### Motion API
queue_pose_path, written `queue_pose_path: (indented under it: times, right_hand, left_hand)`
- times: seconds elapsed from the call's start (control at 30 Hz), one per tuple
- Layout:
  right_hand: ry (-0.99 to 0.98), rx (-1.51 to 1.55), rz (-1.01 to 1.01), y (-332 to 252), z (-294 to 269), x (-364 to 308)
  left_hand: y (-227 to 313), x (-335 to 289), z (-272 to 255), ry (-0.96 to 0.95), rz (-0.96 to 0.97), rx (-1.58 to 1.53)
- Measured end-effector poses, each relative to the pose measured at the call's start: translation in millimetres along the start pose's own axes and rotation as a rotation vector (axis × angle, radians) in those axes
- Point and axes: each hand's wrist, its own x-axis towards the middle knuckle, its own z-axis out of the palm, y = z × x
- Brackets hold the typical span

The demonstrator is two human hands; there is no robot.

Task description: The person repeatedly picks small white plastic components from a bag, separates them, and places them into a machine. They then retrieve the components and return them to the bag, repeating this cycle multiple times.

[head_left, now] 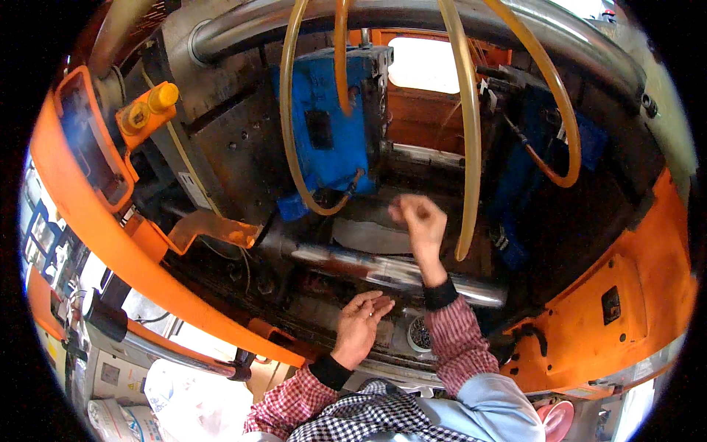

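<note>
My right hand (423, 225) is raised over the lower steel bar (383, 269), inside the machine between two blue mould halves. Its fingers are curled into a pinch, slightly blurred, and whatever they hold is too small to make out. Lower and to the left, my left hand (358, 328) is half closed, palm turned up. A tiny pale spot shows at its fingers, too small to name. Beside my right forearm stands a small white cup (414, 337) of small dark metal pieces. The left blue mould half (324, 110) stands farther back; the right mould half (526, 155) is in shadow.
Amber hoses hang in front, one long hose (469, 140) close to my right hand. An orange door frame (147, 272) curves along the left, with a yellow knob (163, 96) above. An orange panel (611, 309) bounds the right. A white bag (191, 398) lies lower left.
</note>
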Motion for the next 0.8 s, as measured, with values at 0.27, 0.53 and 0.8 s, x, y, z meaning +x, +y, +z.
queue_pose_path:
  times: [0.27,0.53,0.8]
  right_hand:
    - [0.307,-0.276,-0.309,57,51,177]
    - [0.401,-0.579,-0.478,55,86,217]
    - [0.274,-0.699,-0.496,58,82,224]
  left_hand:
    - [-7,-11,-2,0.054,-0.093,0.126]
    - [-1,-15,-9,0.081,-0.036,0.131]
    - [-1,-11,-12,0.077,-0.005,0.114]
